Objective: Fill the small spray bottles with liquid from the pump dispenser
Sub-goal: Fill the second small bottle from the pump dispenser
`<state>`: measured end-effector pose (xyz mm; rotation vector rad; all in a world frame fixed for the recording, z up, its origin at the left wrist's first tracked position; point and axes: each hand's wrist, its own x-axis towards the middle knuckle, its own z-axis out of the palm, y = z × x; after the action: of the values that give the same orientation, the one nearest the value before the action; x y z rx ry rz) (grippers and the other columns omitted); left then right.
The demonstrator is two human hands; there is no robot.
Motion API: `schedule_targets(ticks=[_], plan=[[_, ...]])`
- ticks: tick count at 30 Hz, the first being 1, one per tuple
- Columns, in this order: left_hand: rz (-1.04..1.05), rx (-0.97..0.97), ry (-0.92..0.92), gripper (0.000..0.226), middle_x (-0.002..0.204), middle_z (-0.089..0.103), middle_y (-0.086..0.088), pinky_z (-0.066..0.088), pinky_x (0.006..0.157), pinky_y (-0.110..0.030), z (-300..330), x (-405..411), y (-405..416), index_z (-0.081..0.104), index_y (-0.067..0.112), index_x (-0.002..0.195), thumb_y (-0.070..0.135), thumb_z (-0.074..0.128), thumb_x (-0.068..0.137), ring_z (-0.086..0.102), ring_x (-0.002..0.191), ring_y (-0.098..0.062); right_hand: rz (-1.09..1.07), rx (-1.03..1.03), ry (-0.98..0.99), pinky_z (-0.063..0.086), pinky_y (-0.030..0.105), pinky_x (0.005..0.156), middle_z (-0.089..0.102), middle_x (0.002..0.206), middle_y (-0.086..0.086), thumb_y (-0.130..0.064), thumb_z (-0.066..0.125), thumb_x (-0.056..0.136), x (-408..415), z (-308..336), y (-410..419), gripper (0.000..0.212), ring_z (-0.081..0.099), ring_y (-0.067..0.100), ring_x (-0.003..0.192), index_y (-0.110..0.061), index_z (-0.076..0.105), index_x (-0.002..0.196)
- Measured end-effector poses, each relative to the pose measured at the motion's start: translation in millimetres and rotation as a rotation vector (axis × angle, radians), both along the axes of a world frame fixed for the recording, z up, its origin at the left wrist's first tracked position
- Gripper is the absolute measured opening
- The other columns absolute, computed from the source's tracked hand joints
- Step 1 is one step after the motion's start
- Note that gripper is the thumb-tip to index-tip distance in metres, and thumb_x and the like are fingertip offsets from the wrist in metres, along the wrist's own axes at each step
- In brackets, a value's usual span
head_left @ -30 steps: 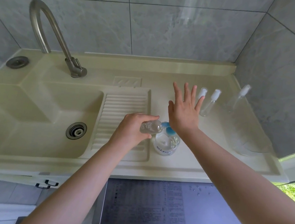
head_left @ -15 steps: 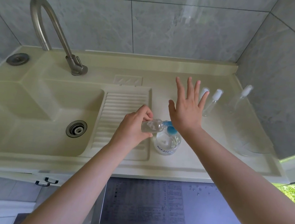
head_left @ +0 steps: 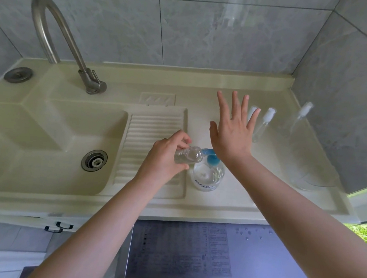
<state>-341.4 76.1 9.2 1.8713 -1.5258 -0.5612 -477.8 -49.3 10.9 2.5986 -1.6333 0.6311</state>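
Note:
A clear pump dispenser (head_left: 207, 176) with a blue pump head stands on the cream counter (head_left: 234, 201), right of the ribbed drainboard. My left hand (head_left: 165, 157) grips a small clear bottle (head_left: 187, 154), tilted on its side with its mouth at the blue spout. My right hand (head_left: 232, 132) is spread flat, fingers straight, its heel over the pump head; contact is hidden. Two small capped spray bottles (head_left: 262, 123) stand behind my right hand, one partly hidden by my fingers. A third spray bottle (head_left: 301, 118) stands further right near the wall.
A sink basin (head_left: 45, 140) with a drain and a curved metal tap (head_left: 54, 36) lies to the left. A clear round container (head_left: 315, 170) sits at the counter's right end. Tiled walls close the back and right. A grey appliance top (head_left: 212, 252) lies below the counter edge.
My right hand has stayed spread over the pump with hardly any shift. My left hand's fingers have shifted on the small bottle, which stays at the spout.

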Motion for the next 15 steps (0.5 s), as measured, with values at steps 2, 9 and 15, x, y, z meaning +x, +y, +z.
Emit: schedule_targets(ticks=[2,9,15], plan=[[-0.006,-0.007,-0.004,0.057,0.102,0.069,0.017,0.041,0.084,-0.012,-0.6,0.4,0.2,0.06,0.029,0.108,0.009,0.089,0.063,0.061,0.096,-0.001,0.0,-0.004,0.012,-0.003,0.062,0.12,0.006,0.167,0.013,-0.023,0.047,0.098,1.1,-1.4,1.5,0.074,-0.005,0.037,0.154,-0.028,0.009,0.16],[-0.029,-0.025,0.004,0.051,0.095,0.068,0.019,0.046,0.084,-0.011,-2.2,0.1,-1.9,0.066,0.031,0.098,0.004,0.087,0.061,0.06,0.093,0.005,-0.021,0.084,0.019,-0.003,0.061,0.121,0.006,0.168,0.011,-0.023,0.04,0.099,-0.3,-10.8,4.4,0.069,-0.004,0.038,0.154,-0.03,0.008,0.16],[-0.047,-0.003,0.076,0.05,0.094,0.069,0.019,0.045,0.085,-0.009,1.3,4.1,-1.4,0.067,0.033,0.098,0.007,0.089,0.061,0.062,0.094,0.002,-0.017,0.094,0.004,-0.004,0.062,0.12,0.002,0.167,0.013,-0.028,0.047,0.098,-0.9,1.2,0.1,0.075,-0.004,0.038,0.153,-0.029,0.005,0.16]])
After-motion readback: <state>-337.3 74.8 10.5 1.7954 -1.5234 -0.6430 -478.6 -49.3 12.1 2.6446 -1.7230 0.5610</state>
